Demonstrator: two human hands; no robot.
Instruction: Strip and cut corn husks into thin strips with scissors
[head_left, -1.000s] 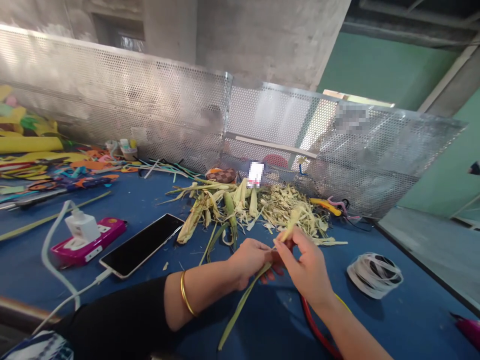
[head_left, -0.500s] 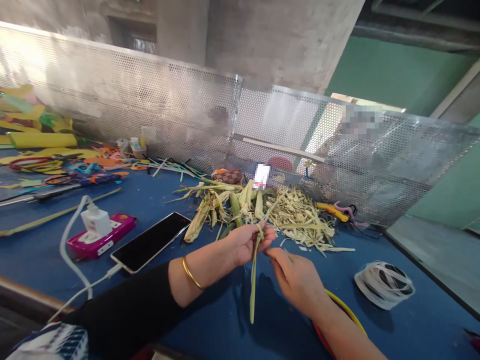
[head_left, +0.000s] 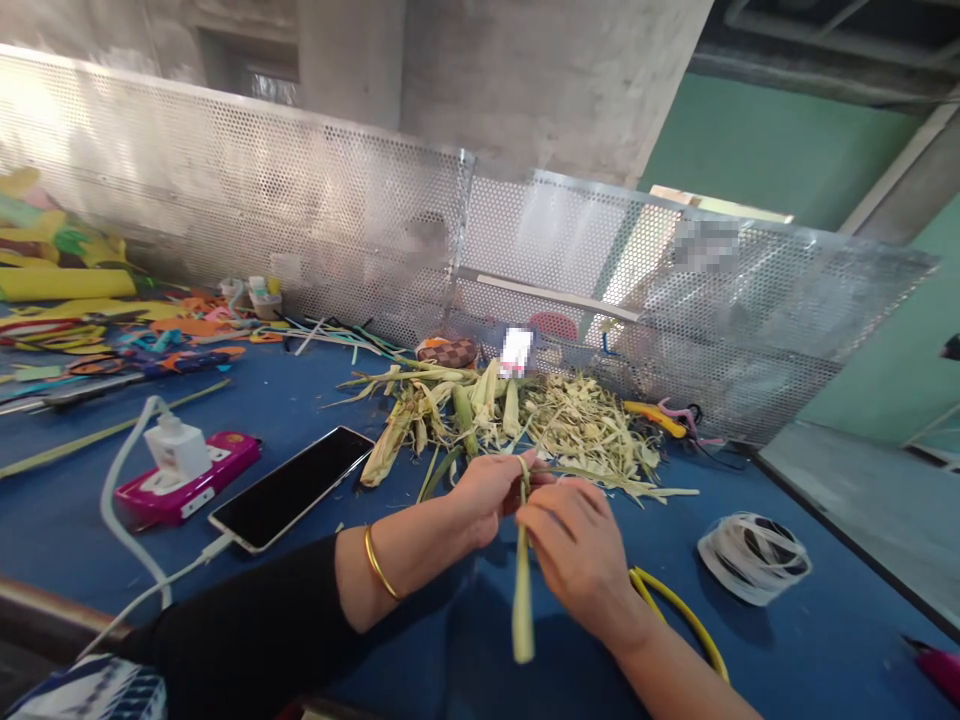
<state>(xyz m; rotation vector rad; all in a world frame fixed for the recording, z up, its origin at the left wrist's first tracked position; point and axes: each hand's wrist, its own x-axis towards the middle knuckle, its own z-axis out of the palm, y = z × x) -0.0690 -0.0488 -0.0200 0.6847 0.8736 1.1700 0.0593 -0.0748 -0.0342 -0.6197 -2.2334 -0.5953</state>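
Between both hands hangs a pale green husk strip (head_left: pixel 523 610), with a small loop or knot near its top and a broad tail pointing down. My left hand (head_left: pixel 487 490), a gold bangle on its wrist, is closed around the upper part. From the right, my right hand (head_left: pixel 574 535) pinches the strip just below that loop; its fingertips partly hide the strip. Just beyond the hands lie long folded husks (head_left: pixel 405 435) and a heap of shredded husk pieces (head_left: pixel 592 425).
A black-screened phone (head_left: pixel 292 490) lies at left, cabled to a magenta power strip (head_left: pixel 187 490). At right is a roll of white tape (head_left: pixel 754 560); a yellow-handled tool (head_left: pixel 694 620) lies by my right forearm. Perforated metal panels (head_left: pixel 337 220) stand along the back.
My right hand has moved left and up onto the strip, its fingers now closing on it below the loop. The hanging tail has swung slightly right and its broad side shows.
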